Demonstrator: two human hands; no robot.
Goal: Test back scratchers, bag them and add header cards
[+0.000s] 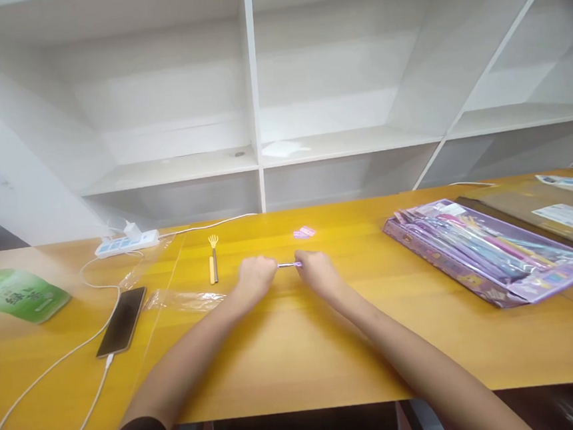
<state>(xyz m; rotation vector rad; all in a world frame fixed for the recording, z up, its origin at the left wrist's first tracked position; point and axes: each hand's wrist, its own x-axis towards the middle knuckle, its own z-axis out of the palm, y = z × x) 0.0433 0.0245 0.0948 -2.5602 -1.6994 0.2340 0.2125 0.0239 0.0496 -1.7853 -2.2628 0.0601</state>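
While our arms slant in from the lower left and lower right of the frame, our left hand (258, 276) and right hand (317, 270) curl tight around a thin stick (287, 265) in the middle. Each hand hides one end. The step in hand looks like a pull or a twist; we can't tell which. We think the next move calls for a firm grip. Our hands are close but apart, over the yellow surface (298, 348).

Slim rod (285, 265) — in left fingers (267, 266), right fingers (306, 261)
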